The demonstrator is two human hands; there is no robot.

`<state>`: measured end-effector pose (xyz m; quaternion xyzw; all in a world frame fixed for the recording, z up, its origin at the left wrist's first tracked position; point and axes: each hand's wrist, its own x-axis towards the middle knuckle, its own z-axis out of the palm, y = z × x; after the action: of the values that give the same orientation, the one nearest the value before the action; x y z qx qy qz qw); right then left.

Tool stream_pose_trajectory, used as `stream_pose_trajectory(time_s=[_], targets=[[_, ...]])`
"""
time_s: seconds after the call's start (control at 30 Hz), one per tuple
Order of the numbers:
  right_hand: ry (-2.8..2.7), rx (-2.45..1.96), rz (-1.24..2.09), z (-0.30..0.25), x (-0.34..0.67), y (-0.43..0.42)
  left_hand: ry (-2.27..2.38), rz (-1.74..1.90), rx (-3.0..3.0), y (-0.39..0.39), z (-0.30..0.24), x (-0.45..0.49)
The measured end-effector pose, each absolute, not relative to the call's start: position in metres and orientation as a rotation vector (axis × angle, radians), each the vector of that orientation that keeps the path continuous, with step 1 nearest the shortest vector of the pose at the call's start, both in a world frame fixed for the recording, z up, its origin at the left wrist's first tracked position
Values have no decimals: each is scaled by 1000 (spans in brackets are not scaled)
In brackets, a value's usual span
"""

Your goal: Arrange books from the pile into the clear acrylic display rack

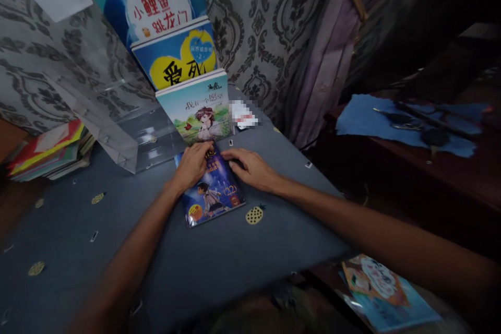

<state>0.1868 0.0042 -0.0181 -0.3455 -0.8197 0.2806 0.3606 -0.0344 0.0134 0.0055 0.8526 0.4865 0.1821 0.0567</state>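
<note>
A dark blue book point(215, 193) with a cartoon figure and the number 22 lies face up on the patterned tablecloth point(129, 250). My left hand point(193, 164) rests over its upper left part, fingers bent together on the book. At the upper right edge is my right hand point(248, 167), fingers stretched out and thumb apart, touching or very near the book. Just behind stands a pale green book point(203, 115) with a girl on its cover, leaning back. The blue book's top is partly hidden by my left hand.
A yellow-and-blue book point(180, 60) and a teal book point(160, 0) stand in tiers beside a clear acrylic rack point(117, 135). A book stack point(55, 151) lies left. At right, a blue cloth point(364, 120) holds dark tools; another book point(383, 292) lies below the table edge.
</note>
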Motion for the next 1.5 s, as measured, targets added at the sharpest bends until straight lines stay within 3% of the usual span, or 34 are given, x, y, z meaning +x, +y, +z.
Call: stream_pose_trajectory(time_s=[0.27,0.67,1.5], targets=[[-2067,-921,838,-21,188,6,1407,435,2711,4,6,-35],[-2052,-973,846,-16,187,4,1315,148,2908,-98,34,0],[-2070,-971,855,-14,191,3,1347,160,3000,-100,26,6]])
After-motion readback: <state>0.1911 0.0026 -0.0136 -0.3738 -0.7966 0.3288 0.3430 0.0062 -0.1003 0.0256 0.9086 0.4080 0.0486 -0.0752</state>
